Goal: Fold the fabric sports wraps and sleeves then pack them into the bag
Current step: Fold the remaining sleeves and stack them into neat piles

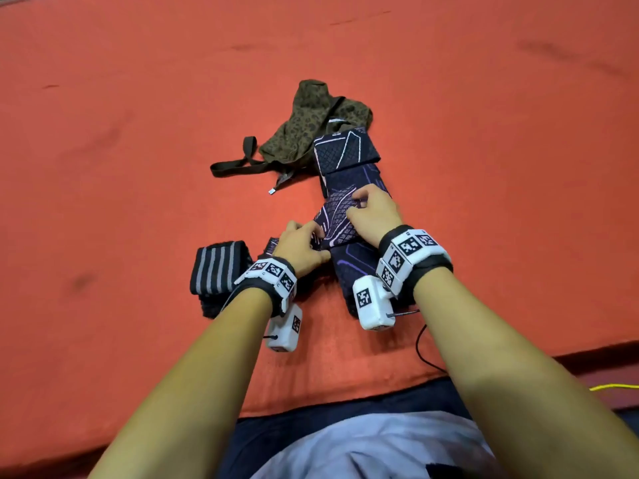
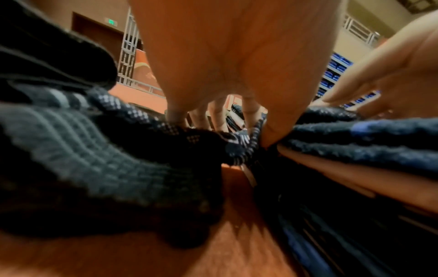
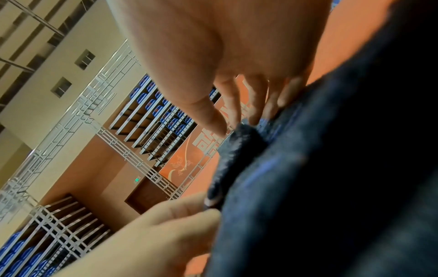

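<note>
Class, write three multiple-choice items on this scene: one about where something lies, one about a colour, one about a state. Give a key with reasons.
1. Where does the striped wrap lie?
A. left of the left hand
B. inside the bag
C. on the person's lap

2. What colour is the mat?
A. green
B. orange-red
C. white

3. What is the state of the patterned sleeve?
A. packed in the leopard-print bag
B. hanging from a rail
C. on the mat, held by both hands

Key: 1 A, it sits beside that wrist; 2 B, the surface shows orange-red; 3 C, left fingers pinch it and the right hand presses it.
</note>
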`<state>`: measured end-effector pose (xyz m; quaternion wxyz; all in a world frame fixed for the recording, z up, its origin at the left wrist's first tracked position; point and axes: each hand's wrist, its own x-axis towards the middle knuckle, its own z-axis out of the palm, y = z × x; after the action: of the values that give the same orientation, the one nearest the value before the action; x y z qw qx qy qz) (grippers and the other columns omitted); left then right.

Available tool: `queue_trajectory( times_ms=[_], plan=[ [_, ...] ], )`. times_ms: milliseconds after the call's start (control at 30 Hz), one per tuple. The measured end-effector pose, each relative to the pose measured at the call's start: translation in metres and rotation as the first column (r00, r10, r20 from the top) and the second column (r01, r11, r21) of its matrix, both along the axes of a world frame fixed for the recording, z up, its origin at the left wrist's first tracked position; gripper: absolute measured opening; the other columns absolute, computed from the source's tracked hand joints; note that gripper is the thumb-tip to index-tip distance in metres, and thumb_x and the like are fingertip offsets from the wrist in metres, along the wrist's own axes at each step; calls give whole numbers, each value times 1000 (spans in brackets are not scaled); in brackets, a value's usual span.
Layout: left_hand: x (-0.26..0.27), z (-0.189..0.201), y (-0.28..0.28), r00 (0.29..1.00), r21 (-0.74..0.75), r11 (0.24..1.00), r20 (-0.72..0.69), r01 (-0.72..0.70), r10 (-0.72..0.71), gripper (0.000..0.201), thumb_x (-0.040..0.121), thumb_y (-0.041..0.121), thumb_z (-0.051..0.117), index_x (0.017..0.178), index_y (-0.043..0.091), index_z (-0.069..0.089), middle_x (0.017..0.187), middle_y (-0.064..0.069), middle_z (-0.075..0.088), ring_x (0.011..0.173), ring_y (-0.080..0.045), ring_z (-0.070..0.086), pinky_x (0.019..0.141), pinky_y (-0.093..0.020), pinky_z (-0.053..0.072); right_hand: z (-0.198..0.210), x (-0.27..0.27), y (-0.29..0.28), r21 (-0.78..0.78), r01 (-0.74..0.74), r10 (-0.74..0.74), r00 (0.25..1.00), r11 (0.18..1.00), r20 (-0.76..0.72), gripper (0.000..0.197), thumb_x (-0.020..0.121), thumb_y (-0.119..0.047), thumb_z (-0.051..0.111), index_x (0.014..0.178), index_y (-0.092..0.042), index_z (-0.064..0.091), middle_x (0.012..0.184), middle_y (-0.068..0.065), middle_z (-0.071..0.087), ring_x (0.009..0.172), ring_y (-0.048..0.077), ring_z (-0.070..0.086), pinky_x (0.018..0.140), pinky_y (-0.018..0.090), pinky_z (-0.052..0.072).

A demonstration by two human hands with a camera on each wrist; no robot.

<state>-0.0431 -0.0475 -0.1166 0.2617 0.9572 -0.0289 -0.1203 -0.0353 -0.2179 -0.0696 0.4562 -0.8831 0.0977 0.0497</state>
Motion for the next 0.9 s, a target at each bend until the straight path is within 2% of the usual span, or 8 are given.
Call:
queue_trajectory(
  times_ms=[100, 167, 300, 433, 567, 700, 767, 900],
  plan=[
    [-1, -2, -2, 994, -76, 997, 103, -21, 29, 9, 84, 17, 65, 90, 23, 61, 102, -11, 56, 95, -27, 57, 79, -24, 36, -9, -13, -3, -61, 129, -125, 990, 990, 67, 37, 86, -31, 63, 121, -21, 56, 126, 5, 58, 122, 29, 51, 104, 40, 39],
    [-2, 3, -5, 983, -183, 978, 131, -99, 124, 10, 84, 17, 65, 81, 23, 58, 89, -7, 62, 80, -21, 56, 70, -24, 34, -11, -20, -5, 70, 151, -157, 983, 986, 94, 52, 85, -42, 69, 124, -15, 48, 117, 7, 62, 112, 27, 57, 97, 36, 43],
    [-4, 20, -15, 955, -539, 823, 104, -182, 279, 7, 82, 20, 65, 76, 22, 61, 64, 6, 58, 61, -13, 49, 63, -29, 40, -20, -34, -3, 267, 10, -1, 999, 964, -33, 70, 73, -72, 68, 112, -17, 51, 104, 0, 68, 99, 17, 64, 96, 36, 49],
    [-3, 36, -26, 986, -684, 711, -81, -160, 143, 18, 93, 1, 58, 103, 13, 67, 74, 7, 63, 60, -5, 54, 59, -19, 44, -27, -39, -3, 266, -123, 143, 988, 956, -56, 62, 74, -82, 56, 103, -27, 63, 99, -8, 70, 95, 11, 67, 94, 36, 49],
    [-2, 37, -19, 970, -734, 651, -244, -193, 12, 50, 86, -22, 35, 108, 10, 67, 91, -8, 70, 76, -13, 67, 72, -22, 55, -25, -33, -10, 288, -80, 93, 995, 954, -35, 38, 96, -46, 58, 104, -9, 65, 96, 1, 70, 84, 16, 64, 78, 31, 45],
    [7, 15, -7, 948, -657, 683, -211, -319, 240, 43, 89, -20, 41, 112, 12, 57, 101, -6, 59, 75, -16, 61, 72, -30, 57, -29, -29, -15, 205, -79, 99, 992, 975, -84, 30, 98, -31, 58, 93, -2, 56, 93, 10, 58, 85, 22, 52, 69, 31, 32],
    [10, 5, 2, 933, -614, 704, -198, -356, 299, 46, 89, -17, 47, 120, 16, 54, 116, -5, 57, 86, -17, 59, 83, -38, 54, -30, -27, -17, 273, -75, 109, 988, 959, -112, 40, 91, -40, 61, 93, -1, 55, 102, 15, 64, 93, 28, 59, 81, 32, 42],
    [10, 6, 7, 943, -600, 728, -217, -332, 252, 56, 86, -16, 48, 132, 15, 52, 127, 1, 58, 108, -12, 53, 80, -24, 46, -41, -21, -21, 380, -63, 151, 967, 923, -205, 39, 76, -44, 73, 87, -9, 61, 116, 23, 67, 108, 42, 63, 101, 54, 48]
  ],
)
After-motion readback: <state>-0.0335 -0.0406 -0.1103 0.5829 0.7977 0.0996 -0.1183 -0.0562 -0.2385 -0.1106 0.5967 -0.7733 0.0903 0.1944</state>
